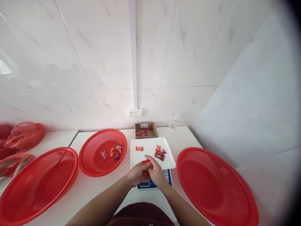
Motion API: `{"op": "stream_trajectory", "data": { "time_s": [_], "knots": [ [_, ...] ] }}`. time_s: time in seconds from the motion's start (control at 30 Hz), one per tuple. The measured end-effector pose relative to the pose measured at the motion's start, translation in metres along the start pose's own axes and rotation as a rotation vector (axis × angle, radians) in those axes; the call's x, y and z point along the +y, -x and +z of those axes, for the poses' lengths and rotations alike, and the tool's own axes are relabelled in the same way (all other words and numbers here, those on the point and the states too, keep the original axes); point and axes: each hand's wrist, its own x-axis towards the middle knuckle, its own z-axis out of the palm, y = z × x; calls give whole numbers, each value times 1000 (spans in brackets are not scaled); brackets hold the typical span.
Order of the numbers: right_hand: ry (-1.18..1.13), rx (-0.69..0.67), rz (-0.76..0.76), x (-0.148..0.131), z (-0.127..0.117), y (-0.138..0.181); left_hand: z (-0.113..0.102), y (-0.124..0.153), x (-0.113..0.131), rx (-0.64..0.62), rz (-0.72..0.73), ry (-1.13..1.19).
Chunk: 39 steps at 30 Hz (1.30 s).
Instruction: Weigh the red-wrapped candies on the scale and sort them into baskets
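Observation:
My left hand (136, 174) and my right hand (155, 174) meet over the near edge of a white tray (145, 157) that sits on a blue-faced scale (154, 183). Both hands are closed on a small bunch of red wrapped candies (146, 163) between them. On the tray lie one red candy (139, 148) at the back left and a few more candies (160, 153) at the right. A small red mesh basket (90, 163) to the left of the tray holds several wrapped candies (114, 153).
A large red basket (35, 185) lies at the near left and another large red basket (216, 185) at the near right. A small cardboard box (145, 130) and a clear bottle (173, 123) stand by the tiled wall. Red plastic bags (21, 136) sit at far left.

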Motion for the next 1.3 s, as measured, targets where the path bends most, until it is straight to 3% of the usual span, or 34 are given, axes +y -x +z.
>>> {"op": "stream_trajectory", "data": {
  "time_s": [0.13, 0.33, 0.47, 0.7, 0.9, 1.13, 1.3],
  "knots": [
    [-77, -34, 15, -9, -11, 14, 13, -4, 3, 51, 38, 37],
    [-417, -90, 145, -23, -30, 24, 22, 6, 19, -1, 97, -78],
    [-328, -99, 78, -32, -35, 25, 25, 9, 21, 35, 104, -176],
    [-411, 162, 171, -26, -45, 17, 22, 16, 26, 43, 109, -92],
    [-378, 135, 207, -27, -56, 20, 17, 24, 29, 42, 157, -143],
    [-313, 62, 282, -36, -48, 25, 32, 30, 29, -2, 121, -231],
    [-120, -68, 168, -37, -41, 29, 38, 25, 25, -1, 153, -284]
  ]
}}
